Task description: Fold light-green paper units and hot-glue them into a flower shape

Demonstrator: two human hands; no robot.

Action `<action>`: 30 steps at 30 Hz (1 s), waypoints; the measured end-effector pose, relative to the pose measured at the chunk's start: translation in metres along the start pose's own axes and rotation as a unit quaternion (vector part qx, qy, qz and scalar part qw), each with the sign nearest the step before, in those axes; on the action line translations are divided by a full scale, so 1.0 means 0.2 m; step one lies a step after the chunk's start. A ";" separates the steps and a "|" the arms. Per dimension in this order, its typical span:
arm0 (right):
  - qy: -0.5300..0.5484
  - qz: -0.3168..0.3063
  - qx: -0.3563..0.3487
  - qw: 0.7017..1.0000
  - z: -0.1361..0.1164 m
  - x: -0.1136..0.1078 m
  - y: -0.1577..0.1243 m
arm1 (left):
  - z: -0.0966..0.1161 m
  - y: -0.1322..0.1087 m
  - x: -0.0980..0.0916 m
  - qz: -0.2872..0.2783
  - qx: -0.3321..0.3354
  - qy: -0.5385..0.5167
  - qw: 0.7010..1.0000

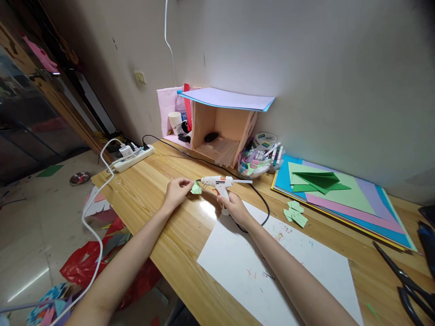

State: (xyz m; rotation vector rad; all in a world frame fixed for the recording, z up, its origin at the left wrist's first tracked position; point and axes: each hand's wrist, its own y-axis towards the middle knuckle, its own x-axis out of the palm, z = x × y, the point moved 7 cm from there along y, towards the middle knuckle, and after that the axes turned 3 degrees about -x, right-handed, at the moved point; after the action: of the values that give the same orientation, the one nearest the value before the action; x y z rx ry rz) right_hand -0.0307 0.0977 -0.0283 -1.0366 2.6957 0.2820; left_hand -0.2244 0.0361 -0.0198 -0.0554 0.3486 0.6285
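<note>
Your wooden table [183,231] stretches across in front of you, its back edge along the wall. Toward its front edge lies a large white sheet [238,267], flecked with coloured marks and passing under your right forearm. Along the back edge, right of the middle, sits a stack of coloured paper [360,217] with folded dark green paper [321,182] on top. A box [200,138], its hollow side facing you, stands near the back left corner under a lilac-topped board [231,98]. Just right of it, by the back edge, is a clear container [253,165] crowded with markers and scraps. Black scissors [404,280] lie toward the table's right end, and a white power strip [134,158] rests along the left edge. You have the white glue gun [222,182] upright over the table, nozzle pointing left, your right hand [234,208] wrapped around its handle. Your left hand [177,192] has its fingertips narrowed on a small light green paper piece [196,188] right at the nozzle; you cannot tell whether the two touch. More light green pieces [295,213] lie in a loose pile between the white sheet and the stack.
</note>
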 end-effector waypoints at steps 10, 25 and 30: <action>-0.019 0.010 -0.011 1.000 0.01 -0.01 0.00 | 0.01 0.00 0.00 -0.005 0.004 0.005 1.000; -0.008 0.015 0.011 1.000 0.01 -0.01 0.00 | 0.01 -0.01 0.00 -0.007 -0.012 -0.015 1.000; -0.005 0.018 0.017 1.000 0.01 -0.01 -0.01 | 0.01 -0.01 -0.01 0.002 -0.008 -0.013 1.000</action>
State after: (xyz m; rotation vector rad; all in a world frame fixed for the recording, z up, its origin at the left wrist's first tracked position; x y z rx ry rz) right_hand -0.0281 0.0989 -0.0304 -0.9760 2.7018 0.2455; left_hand -0.2241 0.0337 -0.0171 -0.0627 0.3189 0.6356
